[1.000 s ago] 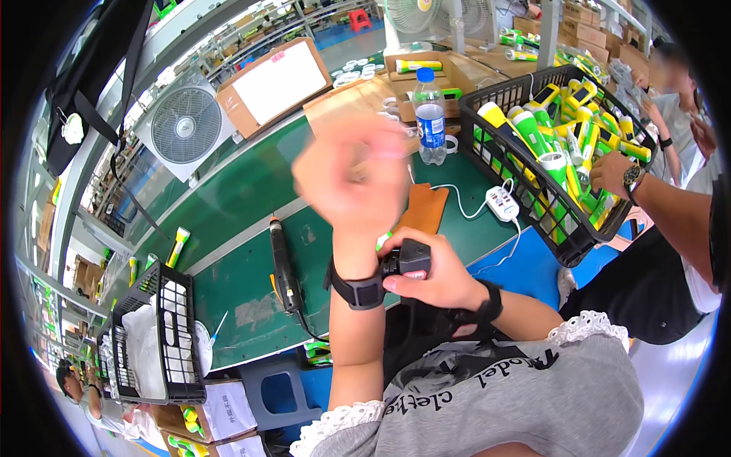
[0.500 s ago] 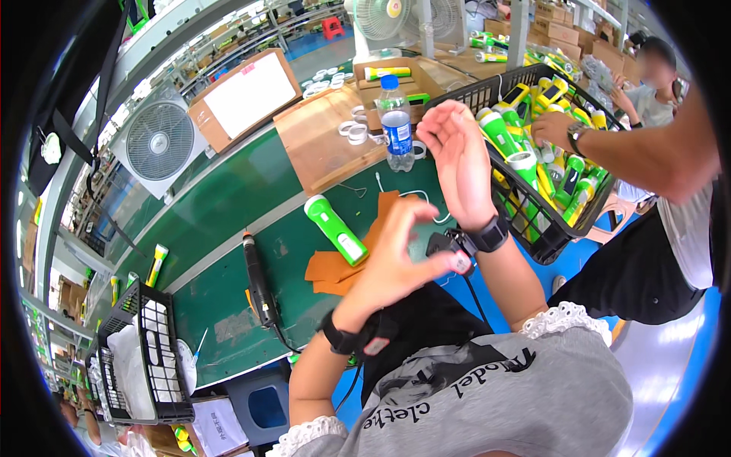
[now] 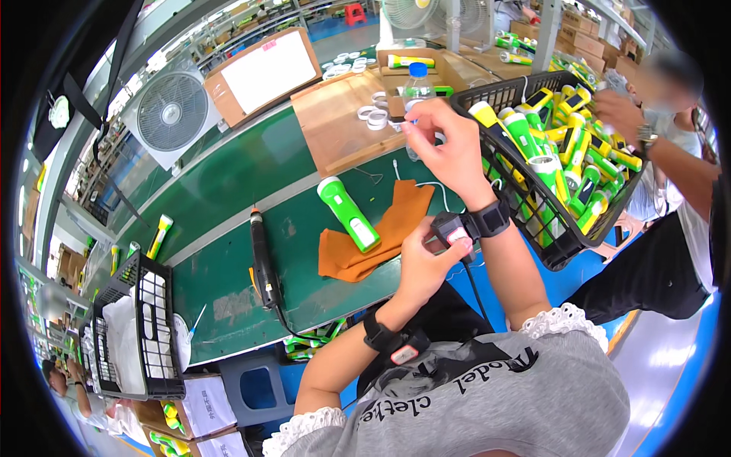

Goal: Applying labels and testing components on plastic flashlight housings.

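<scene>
My left hand [image 3: 425, 266] is closed around a small black device [image 3: 451, 226] strapped at my right wrist, its thumb against the light front face. My right hand [image 3: 451, 152] is raised with fingers curled, thumb and forefinger tips close together; I see nothing between them. Behind its fingers stands a clear plastic bottle [image 3: 417, 85] with a blue cap, partly hidden. A green and white flashlight [image 3: 349, 215] lies on an orange cloth [image 3: 343, 259] left of my hands. Farther left, a black electric screwdriver [image 3: 263, 259] rests on the green table, its cord running toward me.
A black basket [image 3: 562, 251] heaped with green and yellow flashlights stands at the right, beside a co-worker's raised hand [image 3: 618, 114]. White rings [image 3: 377, 119] lie on a wooden board [image 3: 327, 145]. Another black basket [image 3: 161, 385] is at left, below a fan [image 3: 169, 112].
My left hand has moved right and closed on the black device. My right hand has turned and its fingers have curled. The co-worker's hand has lifted from the flashlights.
</scene>
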Available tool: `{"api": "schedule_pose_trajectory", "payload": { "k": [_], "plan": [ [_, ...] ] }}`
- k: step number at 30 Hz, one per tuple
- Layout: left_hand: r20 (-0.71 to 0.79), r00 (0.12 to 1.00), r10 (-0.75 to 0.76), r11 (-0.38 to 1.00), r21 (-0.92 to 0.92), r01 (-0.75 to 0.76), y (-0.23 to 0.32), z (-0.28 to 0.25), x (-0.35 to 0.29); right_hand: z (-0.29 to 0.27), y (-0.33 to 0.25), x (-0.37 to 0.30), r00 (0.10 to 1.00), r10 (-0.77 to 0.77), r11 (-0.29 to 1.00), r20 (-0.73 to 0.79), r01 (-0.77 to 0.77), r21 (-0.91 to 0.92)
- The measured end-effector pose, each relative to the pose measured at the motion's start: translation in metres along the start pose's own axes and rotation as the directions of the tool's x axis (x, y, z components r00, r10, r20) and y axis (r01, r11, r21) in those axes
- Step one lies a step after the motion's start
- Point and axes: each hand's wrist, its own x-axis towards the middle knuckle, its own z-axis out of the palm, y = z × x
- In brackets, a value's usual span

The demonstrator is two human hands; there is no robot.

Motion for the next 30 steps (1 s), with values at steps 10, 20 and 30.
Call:
{"api": "schedule_pose_trajectory", "payload": {
  "k": [10,20,30],
  "plan": [
    [0.066,0.997,0.026,0.999,-0.022,-0.025,-0.006,-0.029,-0.006,0.029,0.003,-0.005,0.882,0.226,0.527,0.414,-0.468,0.709],
    [-0.287,0.954,0.087,0.724,0.676,0.137,0.003,-0.172,0.039,0.109,0.047,-0.074,0.476,0.316,0.949,0.820,-0.148,-0.279],
    [-0.267,0.942,-0.205,0.959,-0.250,0.138,0.000,-0.178,0.072,0.111,0.034,-0.062,0.718,0.133,0.936,0.683,-0.318,0.152]
  ]
}}
